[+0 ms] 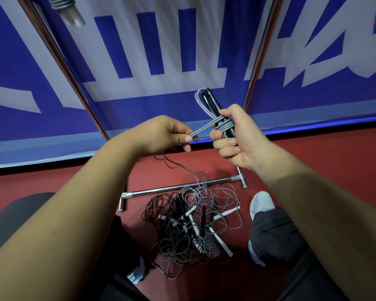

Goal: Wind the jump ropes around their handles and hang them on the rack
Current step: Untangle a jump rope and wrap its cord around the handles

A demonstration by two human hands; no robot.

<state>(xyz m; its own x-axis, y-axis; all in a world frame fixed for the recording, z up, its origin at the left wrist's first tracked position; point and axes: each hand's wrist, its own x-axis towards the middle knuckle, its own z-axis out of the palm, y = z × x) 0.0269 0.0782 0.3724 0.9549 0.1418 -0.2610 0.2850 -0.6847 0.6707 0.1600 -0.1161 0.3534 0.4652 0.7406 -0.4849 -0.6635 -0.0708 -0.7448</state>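
Right hand [237, 137] had its grip curled round the black handles [212, 103]; left hand [161, 135] pinched the grey rope [201, 129] taut, apparently a doubled strand, above the tangled pile [193, 227].

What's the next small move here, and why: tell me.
Probably pass the left hand round the black handles once more, laying another turn of grey rope beside the few the right hand holds; slack appears to trail from it to the floor.
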